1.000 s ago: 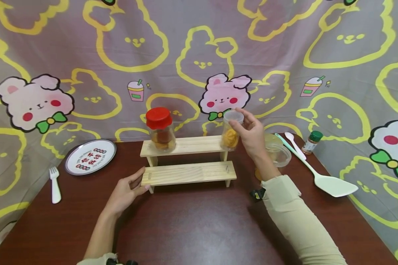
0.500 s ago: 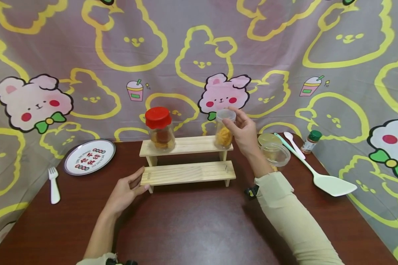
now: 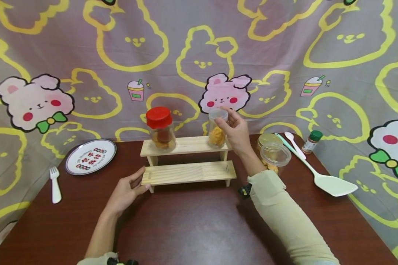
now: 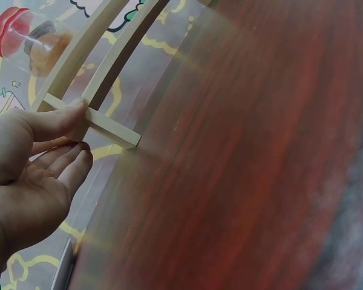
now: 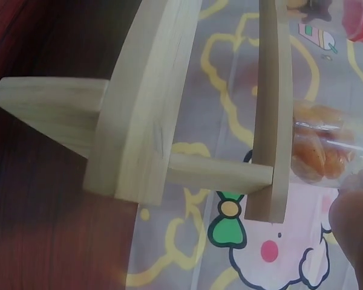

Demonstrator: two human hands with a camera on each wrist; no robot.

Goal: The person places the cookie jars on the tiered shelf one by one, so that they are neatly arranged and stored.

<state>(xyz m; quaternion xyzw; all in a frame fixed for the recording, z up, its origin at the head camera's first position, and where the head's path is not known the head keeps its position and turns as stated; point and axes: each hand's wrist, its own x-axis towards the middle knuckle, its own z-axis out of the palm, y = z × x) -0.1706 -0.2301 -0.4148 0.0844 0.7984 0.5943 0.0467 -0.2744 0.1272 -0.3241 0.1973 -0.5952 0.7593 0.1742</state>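
Observation:
A two-step wooden rack (image 3: 189, 172) stands mid-table. My right hand (image 3: 233, 130) grips a clear jar of orange snacks (image 3: 217, 129) by its top, standing on or just over the right end of the rack's upper step. A red-lidded jar (image 3: 160, 129) stands at that step's left end. My left hand (image 3: 127, 190) rests against the left end of the lower step, thumb on the wood (image 4: 78, 118), fingers relaxed. The right wrist view shows the rack's end (image 5: 139, 115) and the orange snacks in the jar (image 5: 319, 148).
A round plate (image 3: 90, 156) and a white fork (image 3: 55, 184) lie at the left. To the right are a clear tub over a gold-lidded jar (image 3: 274, 154), a white spatula (image 3: 321, 176), a white spoon (image 3: 293, 143) and a green-capped bottle (image 3: 311, 141). A cartoon cloth hangs behind.
My right hand has carried the clear jar leftward and down over the upper step. The left hand has stayed on the rack's lower step.

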